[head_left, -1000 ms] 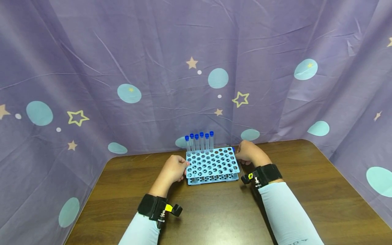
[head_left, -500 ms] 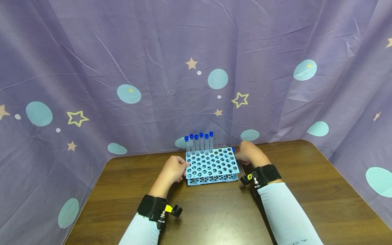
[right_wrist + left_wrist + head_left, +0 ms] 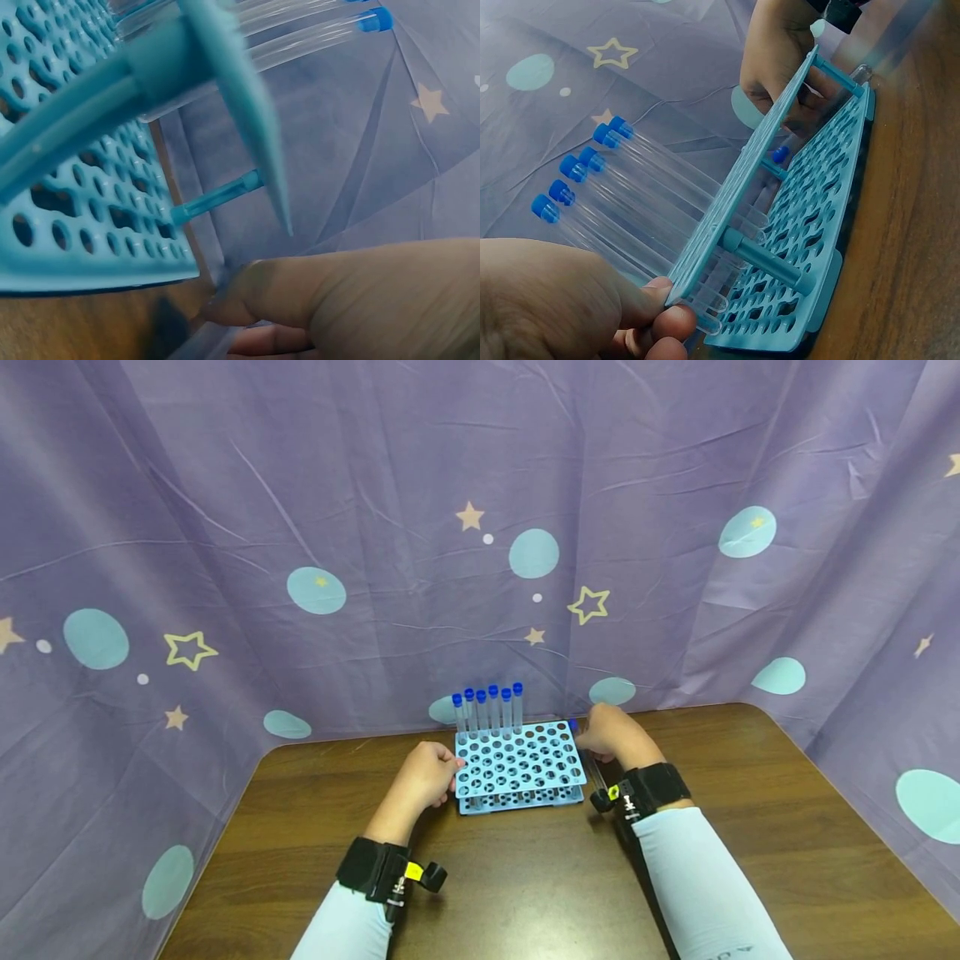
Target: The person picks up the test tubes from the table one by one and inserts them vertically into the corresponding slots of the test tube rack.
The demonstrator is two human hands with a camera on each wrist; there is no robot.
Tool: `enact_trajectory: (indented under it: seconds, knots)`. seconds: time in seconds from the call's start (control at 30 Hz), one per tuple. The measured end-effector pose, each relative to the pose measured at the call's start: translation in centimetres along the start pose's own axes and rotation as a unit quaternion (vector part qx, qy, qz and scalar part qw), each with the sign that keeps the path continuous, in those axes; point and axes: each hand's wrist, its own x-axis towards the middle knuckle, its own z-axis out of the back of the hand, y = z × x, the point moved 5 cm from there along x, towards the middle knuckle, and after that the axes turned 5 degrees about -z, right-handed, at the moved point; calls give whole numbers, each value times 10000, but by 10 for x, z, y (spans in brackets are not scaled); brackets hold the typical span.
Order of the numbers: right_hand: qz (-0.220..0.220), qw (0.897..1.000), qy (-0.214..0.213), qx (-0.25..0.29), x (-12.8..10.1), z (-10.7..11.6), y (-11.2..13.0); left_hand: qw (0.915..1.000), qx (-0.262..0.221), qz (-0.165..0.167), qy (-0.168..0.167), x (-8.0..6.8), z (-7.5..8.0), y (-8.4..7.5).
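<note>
A light-blue two-tier test tube rack (image 3: 517, 764) stands on the table, its top plate full of round holes. Several clear test tubes (image 3: 652, 195) with blue caps rise from its back left corner. My left hand (image 3: 429, 774) pinches the left edge of the top plate between thumb and fingers. Beside the rack's right end, my right hand (image 3: 609, 733) holds another test tube (image 3: 859, 77), low and lying slanted near the tabletop. Its blue cap (image 3: 573, 725) shows at the rack's back right corner, and the fingers hide much of its length.
The brown wooden table (image 3: 517, 877) ends behind the rack at a purple curtain (image 3: 420, 485) with stars and dots. Both wrists wear black straps (image 3: 660, 785) with small cameras.
The tube at my right hand has shifted slightly, its blue cap now showing a little higher beside the rack. My left hand and the rack hold still.
</note>
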Motion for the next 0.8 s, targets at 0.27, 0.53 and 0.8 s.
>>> enact_trajectory:
  seconds: [0.27,0.53,0.8]
  knots:
    - [79,9989,-431,192,-5,15,3,10000,39,-32,-6,0,-1,0]
    - [130,9976,-605,298,-7,25,10,10000,26,-8,16,1,0,2]
    - [420,9929,-1025,428,-15,36,17,10000,55,0,32,1,1,2]
